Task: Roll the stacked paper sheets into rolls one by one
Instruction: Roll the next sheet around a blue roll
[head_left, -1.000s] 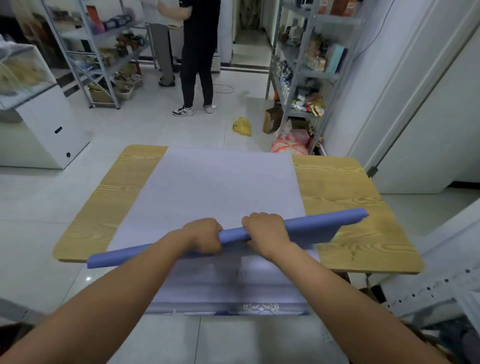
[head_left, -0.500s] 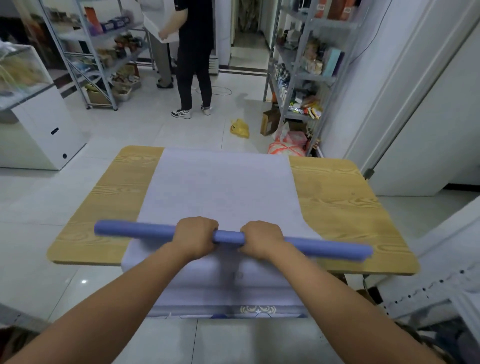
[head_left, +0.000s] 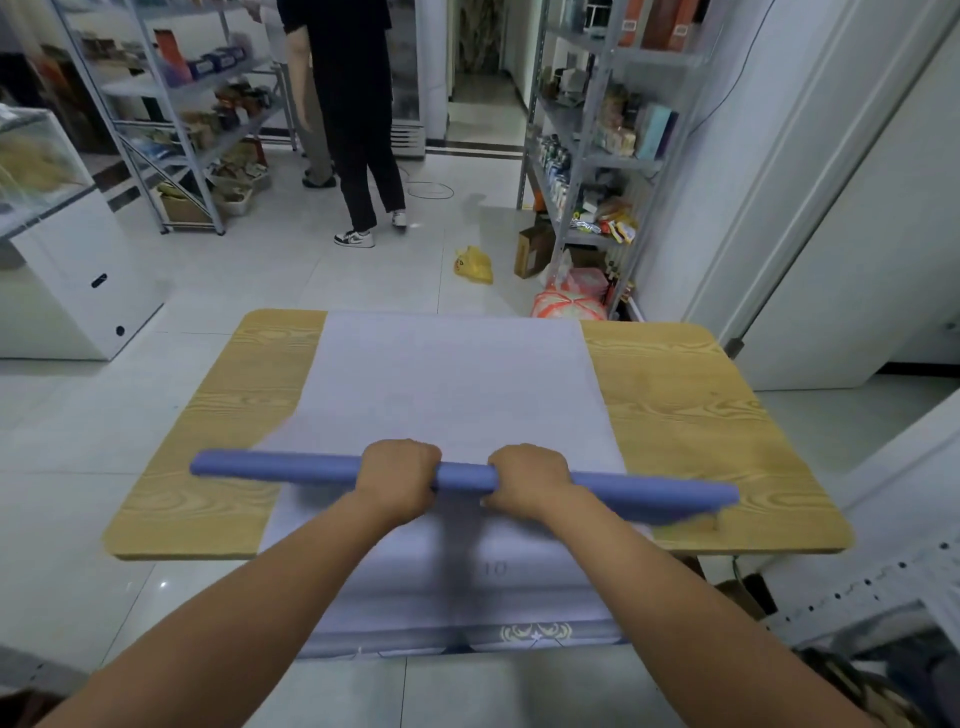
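Only readable writing: faint number 10 (head_left: 493, 569) on stacked paper sheets (head_left: 457, 395), near front edge. Gold emblem (head_left: 537, 631) lower down where sheets hang off table, no text legible. Left hand (head_left: 397, 480) and right hand (head_left: 530, 483) both curled round blue roll (head_left: 467, 478) at its middle, roll crosswise over sheets. Wood-grain table (head_left: 691, 415), white tile floor (head_left: 260, 280), metal shelves (head_left: 587, 156) full of goods, labels too blurry. Yellow bag (head_left: 474, 265) on floor.

We seem to be in a small shop: a left rack (head_left: 156, 88) and a right rack (head_left: 618, 158) stocked with packaged goods, a glass case (head_left: 41, 156) far left, and a box (head_left: 531, 252) and a bag (head_left: 474, 266) on the tiled floor (head_left: 260, 280).
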